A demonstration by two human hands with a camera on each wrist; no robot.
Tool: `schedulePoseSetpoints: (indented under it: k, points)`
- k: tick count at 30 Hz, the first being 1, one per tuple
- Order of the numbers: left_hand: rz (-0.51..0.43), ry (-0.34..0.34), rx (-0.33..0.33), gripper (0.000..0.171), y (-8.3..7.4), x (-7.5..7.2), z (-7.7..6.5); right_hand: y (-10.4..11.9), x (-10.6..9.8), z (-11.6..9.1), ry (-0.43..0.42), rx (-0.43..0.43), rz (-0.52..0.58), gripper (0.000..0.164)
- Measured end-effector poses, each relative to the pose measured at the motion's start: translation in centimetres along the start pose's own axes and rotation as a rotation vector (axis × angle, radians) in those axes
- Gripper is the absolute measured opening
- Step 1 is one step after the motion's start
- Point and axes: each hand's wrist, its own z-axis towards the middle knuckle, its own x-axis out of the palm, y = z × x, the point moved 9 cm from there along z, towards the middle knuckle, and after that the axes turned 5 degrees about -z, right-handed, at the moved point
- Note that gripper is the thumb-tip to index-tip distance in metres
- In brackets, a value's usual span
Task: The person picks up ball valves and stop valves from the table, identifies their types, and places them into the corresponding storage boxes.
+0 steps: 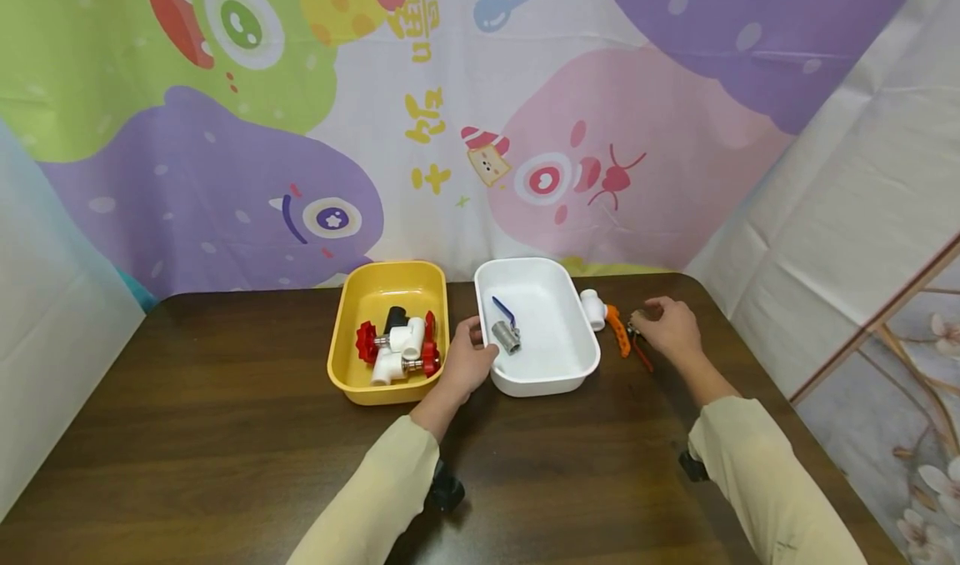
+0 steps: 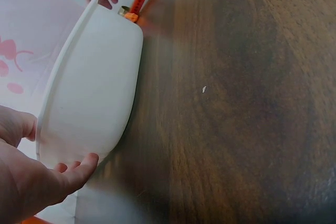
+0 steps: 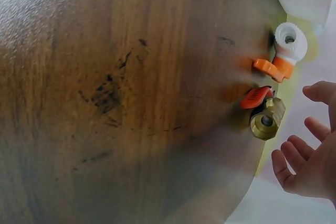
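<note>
My left hand [image 1: 467, 361] grips the left side of a white plastic tray [image 1: 551, 323], thumb by the rim and fingers lower against its wall in the left wrist view. Inside that tray lies a metal ball valve [image 1: 506, 337] with a blue lever. At the table's right, my right hand [image 1: 670, 329] hovers beside a brass ball valve [image 3: 266, 120] with a red lever. Its fingers are spread and loosely bent, apart from the valve in the right wrist view. Between that valve and the tray sits a white plastic valve [image 3: 290, 40] with an orange lever.
A yellow tray [image 1: 375, 290] stands left of the white one, holding white valves with red handwheels [image 1: 366, 342] and a black piece [image 1: 395, 317]. Behind the brown wooden table [image 1: 225, 465] hangs a cartoon-printed curtain [image 1: 442, 215].
</note>
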Motion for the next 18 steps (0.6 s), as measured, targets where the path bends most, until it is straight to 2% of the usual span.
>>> schedulePoseSetpoints:
  k: [8, 18]
  points:
    - [0.0, -0.014, 0.027, 0.054, -0.4, -0.1, -0.2, -1.2, 0.6, 0.0, 0.04, 0.045, -0.005, 0.054]
    - [-0.003, -0.011, 0.022, 0.054, -0.3, 0.0, -0.3, -2.1, 1.3, -0.1, 0.076, 0.032, -0.035, 0.061]
